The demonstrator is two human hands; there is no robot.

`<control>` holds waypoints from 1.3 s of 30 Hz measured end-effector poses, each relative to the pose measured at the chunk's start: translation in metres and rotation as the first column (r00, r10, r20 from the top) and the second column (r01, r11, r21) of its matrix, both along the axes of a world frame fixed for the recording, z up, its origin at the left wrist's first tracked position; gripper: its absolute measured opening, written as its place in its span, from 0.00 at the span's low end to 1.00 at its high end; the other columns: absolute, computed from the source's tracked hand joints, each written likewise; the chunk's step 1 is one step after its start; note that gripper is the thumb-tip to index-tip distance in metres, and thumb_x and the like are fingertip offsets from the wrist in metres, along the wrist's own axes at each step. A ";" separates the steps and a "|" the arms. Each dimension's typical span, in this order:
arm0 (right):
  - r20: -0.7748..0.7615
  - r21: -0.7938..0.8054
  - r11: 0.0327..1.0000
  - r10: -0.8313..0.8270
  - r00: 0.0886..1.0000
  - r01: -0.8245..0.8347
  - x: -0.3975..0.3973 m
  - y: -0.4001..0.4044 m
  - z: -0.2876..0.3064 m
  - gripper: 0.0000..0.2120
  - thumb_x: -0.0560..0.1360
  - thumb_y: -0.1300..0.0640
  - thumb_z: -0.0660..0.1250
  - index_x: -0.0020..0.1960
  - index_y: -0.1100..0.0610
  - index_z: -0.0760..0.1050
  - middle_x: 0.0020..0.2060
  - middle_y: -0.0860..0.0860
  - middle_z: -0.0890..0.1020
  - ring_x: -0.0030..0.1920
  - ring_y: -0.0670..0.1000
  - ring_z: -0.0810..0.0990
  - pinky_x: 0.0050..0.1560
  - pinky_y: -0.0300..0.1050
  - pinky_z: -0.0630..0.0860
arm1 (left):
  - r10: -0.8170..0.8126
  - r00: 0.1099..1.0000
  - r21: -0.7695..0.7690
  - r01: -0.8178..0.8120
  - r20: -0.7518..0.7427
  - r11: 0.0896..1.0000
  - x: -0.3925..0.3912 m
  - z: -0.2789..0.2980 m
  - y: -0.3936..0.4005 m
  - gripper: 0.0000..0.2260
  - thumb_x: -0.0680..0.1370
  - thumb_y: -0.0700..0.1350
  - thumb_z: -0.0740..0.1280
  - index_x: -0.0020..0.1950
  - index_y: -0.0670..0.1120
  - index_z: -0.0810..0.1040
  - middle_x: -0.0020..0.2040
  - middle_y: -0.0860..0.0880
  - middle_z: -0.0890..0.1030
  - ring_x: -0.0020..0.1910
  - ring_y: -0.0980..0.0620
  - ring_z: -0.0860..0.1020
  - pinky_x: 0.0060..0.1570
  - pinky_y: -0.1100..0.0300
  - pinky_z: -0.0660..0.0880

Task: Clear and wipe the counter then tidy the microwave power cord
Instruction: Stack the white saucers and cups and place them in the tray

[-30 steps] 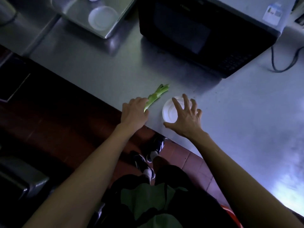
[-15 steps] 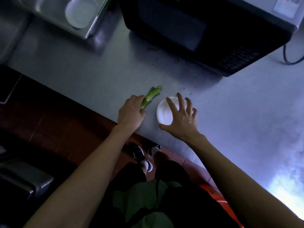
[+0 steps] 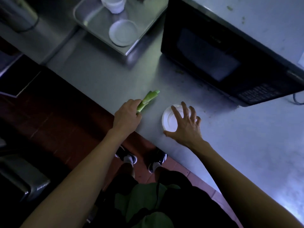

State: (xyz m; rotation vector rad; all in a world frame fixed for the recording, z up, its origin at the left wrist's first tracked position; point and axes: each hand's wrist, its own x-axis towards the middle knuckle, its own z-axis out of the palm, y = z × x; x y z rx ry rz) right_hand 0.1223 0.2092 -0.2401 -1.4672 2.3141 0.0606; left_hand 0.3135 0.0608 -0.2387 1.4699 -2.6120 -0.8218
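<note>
A green vegetable stalk (image 3: pixel 148 99) lies near the front edge of the steel counter (image 3: pixel 238 145), with my left hand (image 3: pixel 127 117) closed around its near end. Right of it sits a small white plate (image 3: pixel 170 120). My right hand (image 3: pixel 187 125) is spread over the plate, fingertips on its far rim and thumb at its near edge. The black microwave (image 3: pixel 222 63) stands at the back right, and a short bit of its dark power cord (image 3: pixel 296 100) shows at the right edge. Small green scraps (image 3: pixel 180 72) dot the counter by the microwave.
A steel tray (image 3: pixel 130 50) at the back holds a white plate (image 3: pixel 123 32) and a white cup (image 3: pixel 113 4). The counter's front edge runs diagonally, with red floor tiles (image 3: pixel 57 129) and my shoes (image 3: pixel 128 157) below. A dark metal bin (image 3: pixel 19 178) stands lower left.
My left hand has closed on the stalk's near end. My right hand has settled onto the plate, fingers around its rim. The camera view has shifted, showing more of the tray.
</note>
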 end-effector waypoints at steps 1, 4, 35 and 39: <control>-0.015 -0.002 1.000 0.010 1.000 -0.010 0.007 -0.009 0.004 0.54 0.62 0.27 0.71 0.79 0.45 0.52 0.79 0.54 0.48 0.76 0.65 0.49 0.68 0.70 0.60 | 0.013 1.000 0.002 -0.013 -0.004 1.000 0.009 0.002 -0.009 0.17 0.75 0.42 0.65 0.64 0.51 0.74 0.51 0.50 0.76 0.47 0.48 0.75 0.42 0.52 0.74; -0.039 -0.003 0.999 0.046 0.998 -0.046 0.032 -0.040 0.017 0.54 0.62 0.27 0.71 0.79 0.44 0.51 0.79 0.53 0.48 0.76 0.64 0.49 0.68 0.70 0.60 | 0.056 0.998 0.008 -0.056 -0.020 0.998 0.038 0.012 -0.035 0.17 0.75 0.41 0.63 0.63 0.52 0.75 0.52 0.51 0.76 0.48 0.48 0.75 0.42 0.53 0.72; -0.094 -0.237 0.967 0.077 0.993 -0.097 0.157 -0.331 0.082 0.52 0.62 0.30 0.73 0.78 0.43 0.53 0.79 0.51 0.50 0.76 0.63 0.51 0.68 0.67 0.61 | 0.279 0.940 -0.070 -0.298 -0.197 0.952 0.214 0.076 -0.262 0.21 0.73 0.41 0.66 0.66 0.52 0.75 0.58 0.49 0.77 0.55 0.43 0.77 0.50 0.51 0.75; -0.044 -0.233 0.972 0.004 0.999 -0.014 0.125 -0.359 0.073 0.51 0.63 0.31 0.73 0.78 0.42 0.52 0.79 0.51 0.50 0.76 0.63 0.51 0.68 0.66 0.60 | 0.185 0.967 -0.091 -0.203 -0.174 0.975 0.164 0.079 -0.308 0.21 0.74 0.40 0.67 0.67 0.49 0.76 0.58 0.46 0.79 0.55 0.41 0.77 0.50 0.51 0.73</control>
